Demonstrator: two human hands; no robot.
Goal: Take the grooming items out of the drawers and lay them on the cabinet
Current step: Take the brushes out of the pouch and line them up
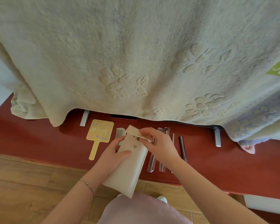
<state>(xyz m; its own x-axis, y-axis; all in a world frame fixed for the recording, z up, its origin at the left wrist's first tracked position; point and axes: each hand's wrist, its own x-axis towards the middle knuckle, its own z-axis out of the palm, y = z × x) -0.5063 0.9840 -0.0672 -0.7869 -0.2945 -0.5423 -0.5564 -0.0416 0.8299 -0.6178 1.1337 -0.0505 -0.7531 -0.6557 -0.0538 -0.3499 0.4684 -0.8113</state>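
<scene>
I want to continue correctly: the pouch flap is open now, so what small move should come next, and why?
Probably draw the metal tool out: the right hand pinches at the mouth of the white pouch, the left hand steadies it, and other tools already lie on the red cabinet.

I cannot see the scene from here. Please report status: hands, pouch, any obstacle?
Left hand grips white pouch. Right hand pinches its open flap. Mirror, comb, metal tools lie on cabinet. Nothing in the way.
</scene>
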